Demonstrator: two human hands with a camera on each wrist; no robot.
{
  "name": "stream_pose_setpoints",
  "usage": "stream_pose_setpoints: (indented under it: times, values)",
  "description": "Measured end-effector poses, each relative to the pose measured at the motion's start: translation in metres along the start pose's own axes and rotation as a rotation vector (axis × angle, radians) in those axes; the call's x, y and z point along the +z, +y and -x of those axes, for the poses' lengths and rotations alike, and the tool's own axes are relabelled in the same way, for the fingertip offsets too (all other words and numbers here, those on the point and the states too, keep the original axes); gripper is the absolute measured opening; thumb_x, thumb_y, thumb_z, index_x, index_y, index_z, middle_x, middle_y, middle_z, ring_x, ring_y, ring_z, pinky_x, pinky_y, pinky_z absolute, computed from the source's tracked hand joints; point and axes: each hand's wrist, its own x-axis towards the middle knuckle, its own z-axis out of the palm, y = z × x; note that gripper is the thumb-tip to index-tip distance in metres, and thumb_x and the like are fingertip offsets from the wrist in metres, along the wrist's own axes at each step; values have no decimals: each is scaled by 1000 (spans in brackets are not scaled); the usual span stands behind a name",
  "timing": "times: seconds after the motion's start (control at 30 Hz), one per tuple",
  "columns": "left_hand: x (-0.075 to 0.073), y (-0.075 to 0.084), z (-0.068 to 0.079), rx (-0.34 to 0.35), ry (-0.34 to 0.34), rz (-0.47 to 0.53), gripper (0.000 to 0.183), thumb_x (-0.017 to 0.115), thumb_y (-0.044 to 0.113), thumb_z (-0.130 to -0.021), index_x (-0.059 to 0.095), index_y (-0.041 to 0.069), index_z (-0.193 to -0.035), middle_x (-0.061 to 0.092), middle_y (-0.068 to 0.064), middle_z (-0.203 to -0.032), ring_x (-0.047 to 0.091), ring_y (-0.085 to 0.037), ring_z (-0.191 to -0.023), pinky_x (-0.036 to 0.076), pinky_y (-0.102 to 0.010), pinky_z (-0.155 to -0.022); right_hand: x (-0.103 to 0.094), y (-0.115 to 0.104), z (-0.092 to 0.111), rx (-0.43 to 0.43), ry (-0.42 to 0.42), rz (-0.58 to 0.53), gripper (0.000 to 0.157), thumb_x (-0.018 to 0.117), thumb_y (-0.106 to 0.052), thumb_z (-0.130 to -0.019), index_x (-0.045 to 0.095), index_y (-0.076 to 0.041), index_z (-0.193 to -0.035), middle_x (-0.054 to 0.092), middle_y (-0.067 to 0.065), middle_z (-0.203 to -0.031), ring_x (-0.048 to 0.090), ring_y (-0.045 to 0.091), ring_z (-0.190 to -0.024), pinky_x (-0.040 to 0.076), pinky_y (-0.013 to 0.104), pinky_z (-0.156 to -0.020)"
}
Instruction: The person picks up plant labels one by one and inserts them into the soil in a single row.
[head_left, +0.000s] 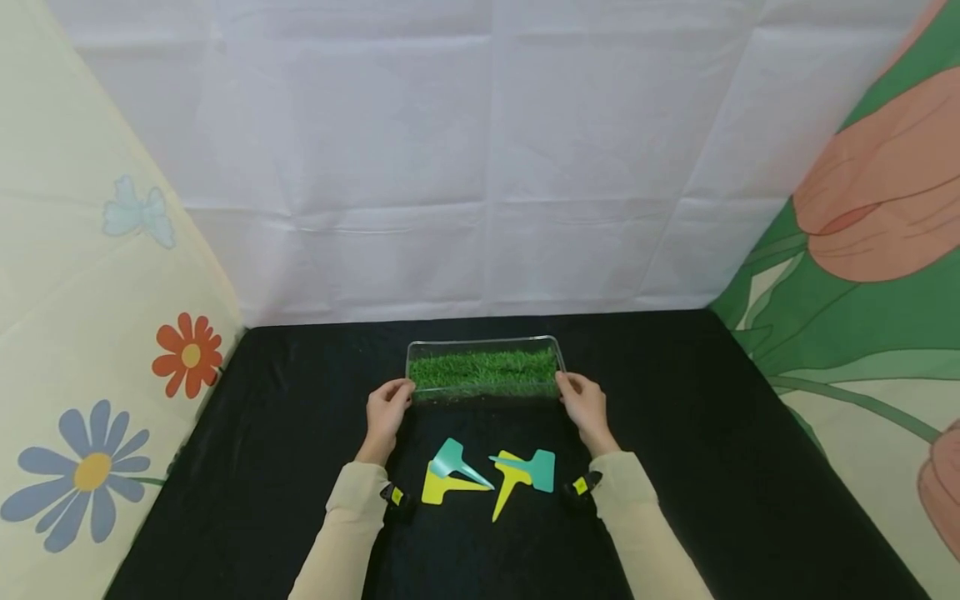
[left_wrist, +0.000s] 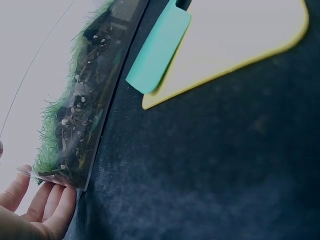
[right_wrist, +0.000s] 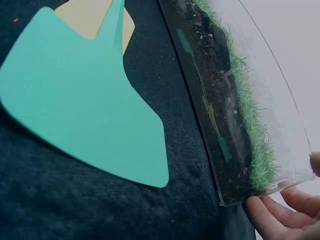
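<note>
A clear rectangular tray (head_left: 487, 391) of green grass (head_left: 483, 365) stands toward the back of the black cloth. My left hand (head_left: 387, 412) grips its left end, and my right hand (head_left: 585, 405) grips the right end. Through the tray's wall, both wrist views show dark soil (right_wrist: 220, 90) with pale bits under the grass. Between my forearms lie T-shaped plant labels in two overlapping pairs. On the left, a teal label (head_left: 449, 457) partly covers a yellow label (head_left: 433, 489); on the right, another teal label (head_left: 543, 471) crosses another yellow label (head_left: 505, 496).
Black cloth (head_left: 300, 450) covers the table. A creased white sheet (head_left: 480, 167) hangs behind it. Flower-printed cloths border the left (head_left: 90, 333) and right (head_left: 862, 350) sides. A small dark device with a yellow mark sits at each wrist.
</note>
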Motion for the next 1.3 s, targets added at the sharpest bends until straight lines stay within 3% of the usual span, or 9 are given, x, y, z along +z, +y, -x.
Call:
stream_pose_setpoints:
  times: [0.5,1.3]
  values:
    - [1,-1,6,27,4,-9,26,57,14,-87,64,-3,-105,61,-16,-103,57,-27,-95,48,-37,-83,0,4,5,6,53,3,46,47,-36,-94,55,1,-121,56,22,-115,57,35,-98,45,44,-84]
    - [-4,-2,13,25,17,-10,28,56,15,-89,63,-5,-106,61,-17,-103,57,-28,-95,48,-38,-83,0,5,14,-55,52,20,45,47,-35,-94,56,1,-119,59,22,-110,58,32,-96,48,42,-82]
